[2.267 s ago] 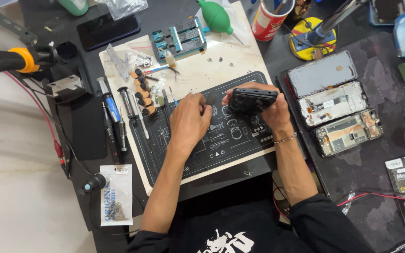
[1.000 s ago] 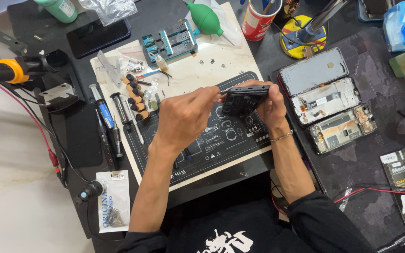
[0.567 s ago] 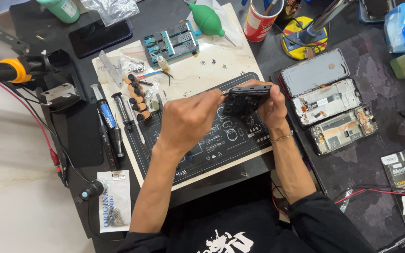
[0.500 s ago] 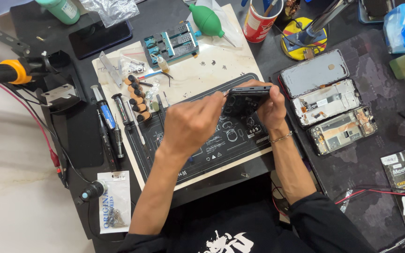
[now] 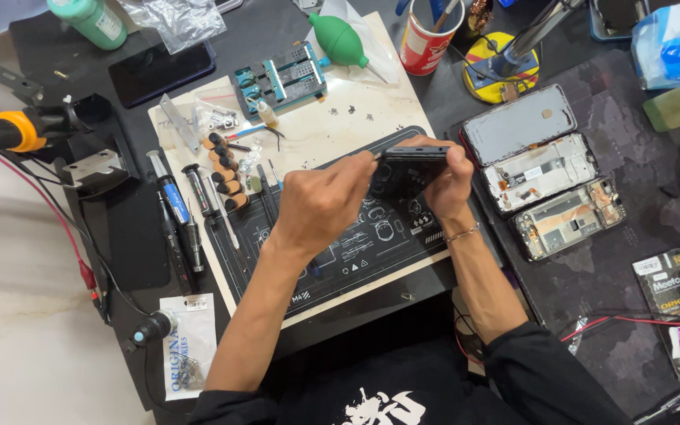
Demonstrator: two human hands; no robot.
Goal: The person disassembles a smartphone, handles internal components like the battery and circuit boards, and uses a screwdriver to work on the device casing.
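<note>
Both forearms reach forward, bare below pushed-up dark sleeves. The left hand point(image 5: 320, 206) is curled into a pinch, knuckles up; the right hand point(image 5: 446, 177) grips with fingers wrapped, a thin bracelet at its wrist.

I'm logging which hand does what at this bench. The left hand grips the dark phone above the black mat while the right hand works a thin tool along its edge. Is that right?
The hands are swapped. In the head view, the right hand grips the dark phone above the black mat, while the left hand works a thin tool at its edge.
</note>
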